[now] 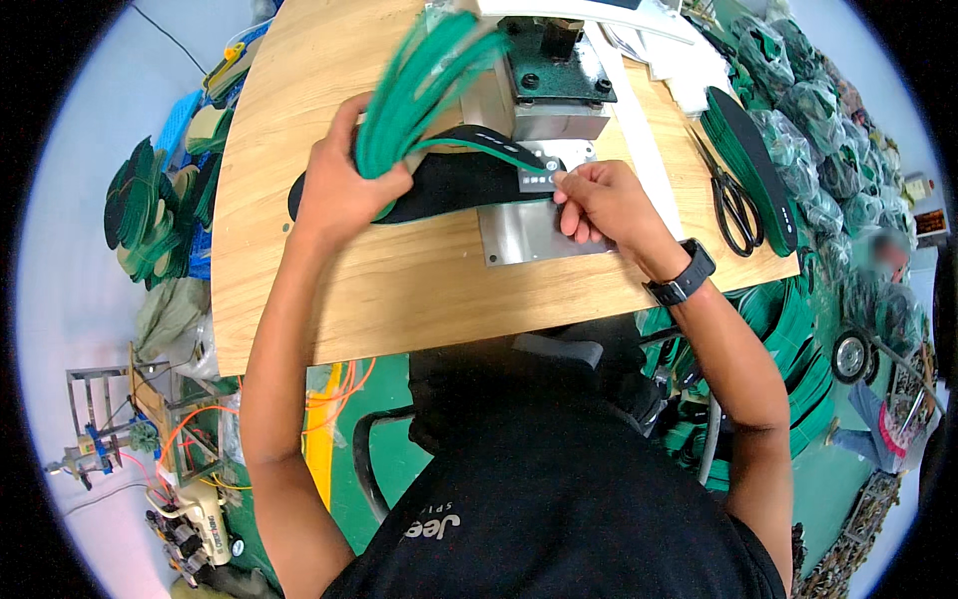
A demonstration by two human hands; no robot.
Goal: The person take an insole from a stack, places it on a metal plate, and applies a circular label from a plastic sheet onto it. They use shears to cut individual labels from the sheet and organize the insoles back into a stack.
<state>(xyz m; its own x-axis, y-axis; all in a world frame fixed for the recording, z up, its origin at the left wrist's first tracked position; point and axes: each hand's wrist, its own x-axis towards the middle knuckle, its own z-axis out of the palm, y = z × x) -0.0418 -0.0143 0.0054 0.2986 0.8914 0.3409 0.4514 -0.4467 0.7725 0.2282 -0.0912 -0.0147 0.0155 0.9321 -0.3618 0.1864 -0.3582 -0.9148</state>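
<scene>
I had my left hand (344, 180) wrapped around a stack (424, 95) of green insoles, thumb across the near side, the upper ends fanned out and blurred. One black-topped strip (489, 139) bent away from the stack to the right, its tip close to a small grey card (537, 181). Below it a black insole (454, 188) lay flat, partly on the table (399, 290), its right end at the card. My right hand (604, 200) pinched the card's right edge between thumb and forefinger, the other fingers curled; whether I had the insole's edge too, I could not tell. Under that hand was a metal plate (514, 240), and just beyond stood the press (559, 75). Over to the right, scissors (736, 205) lay beside a pile (753, 170) of black-topped green insoles. I wore a watch (684, 275) on my right wrist.
</scene>
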